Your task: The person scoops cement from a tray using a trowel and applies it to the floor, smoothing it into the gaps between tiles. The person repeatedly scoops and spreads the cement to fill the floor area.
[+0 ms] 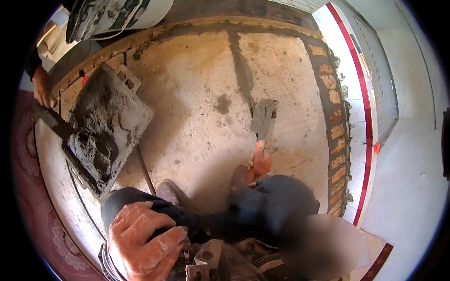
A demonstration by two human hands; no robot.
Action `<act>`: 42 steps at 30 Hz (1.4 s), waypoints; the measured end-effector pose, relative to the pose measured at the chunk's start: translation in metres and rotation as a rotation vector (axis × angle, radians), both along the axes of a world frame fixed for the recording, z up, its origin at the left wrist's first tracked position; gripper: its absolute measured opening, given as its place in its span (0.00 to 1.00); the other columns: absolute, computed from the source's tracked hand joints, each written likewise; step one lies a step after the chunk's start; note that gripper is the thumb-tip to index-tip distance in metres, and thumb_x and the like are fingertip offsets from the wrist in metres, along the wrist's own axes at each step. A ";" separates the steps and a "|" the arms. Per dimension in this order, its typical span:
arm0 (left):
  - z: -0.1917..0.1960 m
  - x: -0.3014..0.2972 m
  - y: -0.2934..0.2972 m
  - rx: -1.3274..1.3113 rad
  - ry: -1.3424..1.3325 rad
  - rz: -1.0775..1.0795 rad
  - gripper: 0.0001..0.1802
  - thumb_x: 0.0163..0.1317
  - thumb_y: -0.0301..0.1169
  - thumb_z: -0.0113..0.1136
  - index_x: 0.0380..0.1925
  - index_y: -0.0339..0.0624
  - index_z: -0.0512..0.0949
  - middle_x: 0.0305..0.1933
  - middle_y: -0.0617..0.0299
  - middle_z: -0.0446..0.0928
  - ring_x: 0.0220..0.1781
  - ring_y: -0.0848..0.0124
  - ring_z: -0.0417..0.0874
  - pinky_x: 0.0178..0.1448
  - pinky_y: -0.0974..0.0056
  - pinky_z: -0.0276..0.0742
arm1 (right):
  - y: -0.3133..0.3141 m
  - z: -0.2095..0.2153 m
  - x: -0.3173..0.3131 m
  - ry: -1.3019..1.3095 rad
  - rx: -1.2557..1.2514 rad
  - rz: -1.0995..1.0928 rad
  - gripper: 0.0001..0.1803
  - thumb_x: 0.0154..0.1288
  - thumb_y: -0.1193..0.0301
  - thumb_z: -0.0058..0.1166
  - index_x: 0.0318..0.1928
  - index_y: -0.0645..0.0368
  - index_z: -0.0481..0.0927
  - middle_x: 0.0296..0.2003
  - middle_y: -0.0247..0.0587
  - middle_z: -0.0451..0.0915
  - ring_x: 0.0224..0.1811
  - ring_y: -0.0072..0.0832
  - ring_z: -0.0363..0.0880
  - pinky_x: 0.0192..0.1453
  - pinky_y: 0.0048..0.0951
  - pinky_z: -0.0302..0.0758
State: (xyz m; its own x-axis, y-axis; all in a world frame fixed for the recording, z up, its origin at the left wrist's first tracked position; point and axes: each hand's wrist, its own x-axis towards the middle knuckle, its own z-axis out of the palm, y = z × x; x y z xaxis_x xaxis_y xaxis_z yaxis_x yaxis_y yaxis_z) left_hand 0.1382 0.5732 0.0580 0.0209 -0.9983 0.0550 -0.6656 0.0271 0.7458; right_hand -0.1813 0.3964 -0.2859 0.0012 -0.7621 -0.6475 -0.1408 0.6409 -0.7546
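Two bare hands above a pale slab, one grasping a trowel

The right hand [261, 164] reaches forward beside the right knee [281, 196], its grip closed on the handle of a trowel [262, 119]. The blade, coated in grey mortar, points toward the far edge of the slab [187, 103], right of the slab's middle. It sits at the near end of a mortar seam [240, 70], which runs in from that far edge. Whether the blade presses on the surface or only skims it, I cannot tell.

The left hand [143, 239] rests over the left thigh, fingers bent, its grip released with nothing seen in it. Pale dust marks the knuckles.

Toward the slab's left edge, a tilted dark tub [149, 114] carries a heap of wet mortar [101, 117]. A co-worker's hand [42, 86] holds a dark flat tool [55, 122], its end at the tub's left side. A block with holes [129, 82] shows beside the tub's far corner.

A row of bricks [337, 132] set in mortar lines the slab's right edge. Beyond the far edge, toward the left corner, is a smeared white bucket [147, 14]. Two boots [169, 192] stand on the slab.
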 end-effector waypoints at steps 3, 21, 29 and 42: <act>0.000 0.002 -0.004 0.015 0.011 -0.019 0.14 0.46 0.28 0.69 0.36 0.42 0.84 0.36 0.57 0.82 0.37 0.56 0.84 0.51 0.43 0.81 | -0.004 -0.035 0.008 0.038 -0.158 0.033 0.21 0.81 0.55 0.48 0.35 0.60 0.75 0.22 0.38 0.74 0.22 0.29 0.81 0.24 0.37 0.76; -0.003 0.005 -0.016 0.006 0.020 -0.136 0.15 0.48 0.31 0.74 0.38 0.42 0.85 0.38 0.55 0.84 0.38 0.55 0.85 0.50 0.45 0.82 | -0.228 -0.074 0.112 0.358 -0.442 0.405 0.20 0.78 0.60 0.52 0.39 0.68 0.74 0.23 0.49 0.78 0.19 0.40 0.81 0.23 0.46 0.77; -0.005 -0.004 -0.006 -0.008 -0.028 -0.097 0.12 0.50 0.25 0.68 0.37 0.39 0.85 0.37 0.55 0.83 0.37 0.55 0.84 0.50 0.48 0.81 | -0.142 -0.030 0.081 -0.109 -0.016 0.612 0.19 0.77 0.59 0.55 0.35 0.62 0.74 0.20 0.34 0.73 0.14 0.27 0.72 0.17 0.36 0.70; 0.002 -0.015 -0.005 -0.009 -0.039 -0.050 0.13 0.49 0.22 0.64 0.37 0.39 0.83 0.36 0.52 0.81 0.36 0.53 0.82 0.52 0.46 0.79 | -0.024 -0.011 -0.103 0.320 -0.293 0.415 0.17 0.70 0.59 0.61 0.42 0.64 0.80 0.30 0.48 0.82 0.31 0.36 0.82 0.37 0.40 0.76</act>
